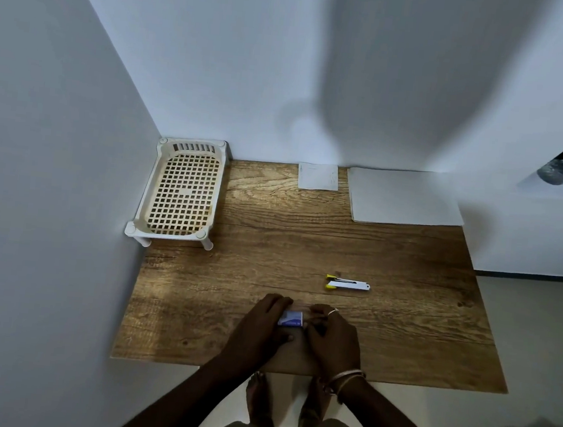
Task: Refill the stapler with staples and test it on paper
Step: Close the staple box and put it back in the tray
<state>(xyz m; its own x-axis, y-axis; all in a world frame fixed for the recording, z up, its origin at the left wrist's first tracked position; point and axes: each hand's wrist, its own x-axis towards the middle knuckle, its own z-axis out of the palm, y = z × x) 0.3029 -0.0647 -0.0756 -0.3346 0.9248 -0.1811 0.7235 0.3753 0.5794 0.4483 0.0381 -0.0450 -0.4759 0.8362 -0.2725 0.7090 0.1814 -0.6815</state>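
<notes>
A: Where were the hands w/ the staples?

B: Left hand (265, 318) was wrapped round the left end of the small blue-and-white staple box (291, 318), thumb under, fingers over the top. Right hand (328, 333) was pinched in tight at the box's right end; looked like it was working the flap or tray, but what it actually pinched was hidden. Box sat low over the counter (272, 219), near the front edge, between both hands.

A: And the stapler?

B: Stapler (347, 284) lay further back on the counter and to the right, apart from both hands. Long axis ran roughly left–right, yellow end pointing left, white nose right. It looked hinged open, though too small to be sure.

A: So which hand goes?

B: Right hand was nearer, imo. Reach would be fwd and slightly right. Paper sheets (405, 197) lay well beyond, back right by the wall; a smaller slip (318, 176) just left of them.
</notes>
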